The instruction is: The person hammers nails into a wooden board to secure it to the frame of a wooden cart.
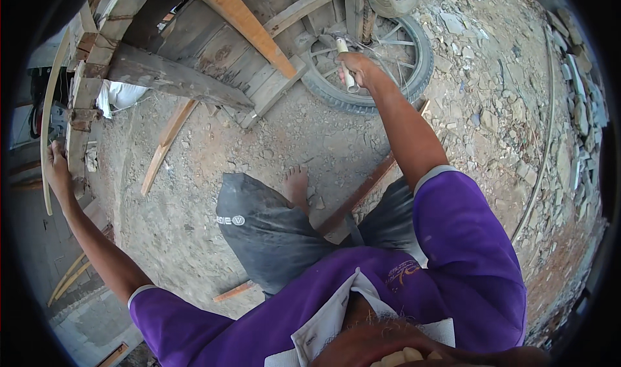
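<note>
Far to the left, my left hand (58, 170) is closed around a long, thin, slightly curved wooden strip (50, 108), held upright beside a weathered timber post (84, 98). My right hand (357, 69) reaches forward and grips a white pipe-like handle (343, 49), over a spoked wheel with a black tyre (422, 63). Whatever the far end of that handle is fixed to cannot be made out against the spokes. Both arms are stretched wide apart.
A worn wooden structure (174, 73) of planks and beams stands ahead, with an orange-brown board (242, 21) leaning on it. Loose wood strips (167, 148) and a reddish bar (362, 195) lie on the stony ground. Rubble (511, 115) covers the right side.
</note>
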`<state>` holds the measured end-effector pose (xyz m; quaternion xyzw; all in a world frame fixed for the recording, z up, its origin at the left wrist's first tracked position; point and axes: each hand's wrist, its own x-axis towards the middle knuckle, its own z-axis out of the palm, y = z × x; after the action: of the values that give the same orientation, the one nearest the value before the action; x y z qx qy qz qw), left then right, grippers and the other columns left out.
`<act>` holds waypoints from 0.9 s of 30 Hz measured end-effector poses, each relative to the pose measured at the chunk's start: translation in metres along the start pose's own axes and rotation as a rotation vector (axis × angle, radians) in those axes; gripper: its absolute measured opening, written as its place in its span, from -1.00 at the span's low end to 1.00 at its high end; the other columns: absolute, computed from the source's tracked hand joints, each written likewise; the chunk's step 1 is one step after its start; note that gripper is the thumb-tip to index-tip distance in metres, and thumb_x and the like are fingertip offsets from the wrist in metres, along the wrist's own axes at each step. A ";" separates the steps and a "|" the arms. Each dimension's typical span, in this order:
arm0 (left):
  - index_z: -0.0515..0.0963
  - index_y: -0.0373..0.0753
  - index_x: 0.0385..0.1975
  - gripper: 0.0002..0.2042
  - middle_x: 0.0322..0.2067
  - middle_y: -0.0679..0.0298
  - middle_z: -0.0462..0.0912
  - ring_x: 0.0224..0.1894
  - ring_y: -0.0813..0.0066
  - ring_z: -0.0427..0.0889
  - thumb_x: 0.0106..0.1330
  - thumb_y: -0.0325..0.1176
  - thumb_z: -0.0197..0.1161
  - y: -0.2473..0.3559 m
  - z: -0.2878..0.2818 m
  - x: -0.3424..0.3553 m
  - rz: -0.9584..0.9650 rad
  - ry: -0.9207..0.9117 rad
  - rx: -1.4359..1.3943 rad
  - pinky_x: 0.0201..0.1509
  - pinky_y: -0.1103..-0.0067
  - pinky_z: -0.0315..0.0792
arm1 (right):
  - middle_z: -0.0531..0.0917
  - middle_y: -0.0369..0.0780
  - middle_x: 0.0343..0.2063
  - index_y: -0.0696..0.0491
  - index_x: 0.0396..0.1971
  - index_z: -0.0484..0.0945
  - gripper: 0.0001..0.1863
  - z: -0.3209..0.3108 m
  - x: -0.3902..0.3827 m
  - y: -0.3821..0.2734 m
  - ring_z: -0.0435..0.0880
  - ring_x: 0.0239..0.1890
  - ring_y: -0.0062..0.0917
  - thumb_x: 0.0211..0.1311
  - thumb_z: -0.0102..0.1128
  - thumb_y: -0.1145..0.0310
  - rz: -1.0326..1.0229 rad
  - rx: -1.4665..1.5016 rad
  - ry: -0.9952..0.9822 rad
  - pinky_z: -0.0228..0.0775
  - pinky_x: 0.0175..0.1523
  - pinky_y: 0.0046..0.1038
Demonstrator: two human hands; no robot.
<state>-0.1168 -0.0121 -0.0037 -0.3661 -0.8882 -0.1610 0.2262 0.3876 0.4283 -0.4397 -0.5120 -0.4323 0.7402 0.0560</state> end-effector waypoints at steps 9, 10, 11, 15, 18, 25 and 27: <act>0.51 -0.31 -0.35 -0.64 -0.53 0.41 0.40 -0.46 0.65 0.29 0.59 -0.13 0.02 -0.011 -0.010 -0.006 -0.086 -0.038 -0.120 -0.34 0.58 0.27 | 0.38 -0.24 -0.56 0.07 -0.29 0.37 -0.94 0.082 0.060 0.029 0.42 -0.59 -0.48 0.32 0.02 0.44 0.017 1.207 0.064 0.40 -0.52 -0.38; 0.51 -0.31 -0.35 -0.64 -0.53 0.41 0.40 -0.46 0.65 0.29 0.59 -0.13 0.02 -0.011 -0.012 -0.009 -0.088 -0.038 -0.117 -0.34 0.58 0.27 | 0.38 -0.24 -0.56 0.07 -0.29 0.37 -0.94 0.087 0.065 0.026 0.42 -0.59 -0.48 0.32 0.02 0.44 0.019 1.206 0.062 0.40 -0.52 -0.38; 0.51 -0.31 -0.35 -0.64 -0.52 0.42 0.40 -0.45 0.65 0.29 0.59 -0.14 0.02 -0.010 -0.014 -0.011 -0.091 -0.035 -0.119 -0.34 0.58 0.27 | 0.39 -0.24 -0.55 0.07 -0.29 0.37 -0.95 0.094 0.070 0.023 0.41 -0.59 -0.48 0.31 0.02 0.44 0.016 1.208 0.102 0.40 -0.52 -0.38; 0.49 -0.31 -0.37 -0.64 -0.52 0.42 0.38 -0.45 0.66 0.28 0.59 -0.14 0.02 0.017 0.011 -0.008 -0.063 -0.033 -0.110 -0.35 0.61 0.25 | 0.39 -0.27 -0.61 0.07 -0.37 0.39 -0.94 0.059 0.104 -0.022 0.39 -0.65 -0.50 0.31 -0.01 0.44 -0.100 1.133 -0.078 0.38 -0.56 -0.40; 0.46 -0.29 -0.40 -0.63 -0.53 0.42 0.36 -0.46 0.64 0.27 0.59 -0.14 0.02 -0.002 -0.014 -0.014 -0.125 -0.028 -0.172 -0.36 0.60 0.24 | 0.39 -0.30 -0.66 0.06 -0.43 0.39 -0.91 0.093 0.072 -0.032 0.37 -0.70 -0.53 0.30 -0.01 0.45 -0.192 0.950 -0.224 0.37 -0.59 -0.41; 0.50 -0.27 -0.35 -0.65 -0.50 0.43 0.42 -0.42 0.68 0.33 0.59 -0.13 0.02 0.011 0.007 -0.007 -0.055 0.013 -0.077 -0.32 0.62 0.28 | 0.39 -0.31 -0.68 0.06 -0.47 0.37 -0.89 0.064 0.079 -0.027 0.36 -0.73 -0.56 0.22 0.10 0.51 -0.156 1.091 -0.167 0.35 -0.63 -0.41; 0.52 -0.28 -0.33 -0.65 -0.50 0.43 0.43 -0.41 0.68 0.35 0.59 -0.12 0.03 0.010 -0.007 -0.009 -0.109 0.001 -0.102 -0.30 0.62 0.29 | 0.39 -0.32 -0.68 0.06 -0.46 0.37 -0.89 0.067 0.069 -0.046 0.35 -0.73 -0.56 0.20 0.11 0.52 -0.157 1.101 -0.317 0.35 -0.63 -0.41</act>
<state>-0.1020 -0.0142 -0.0013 -0.3281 -0.8974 -0.2184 0.1984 0.2852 0.4539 -0.4500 -0.2566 -0.0234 0.9174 0.3033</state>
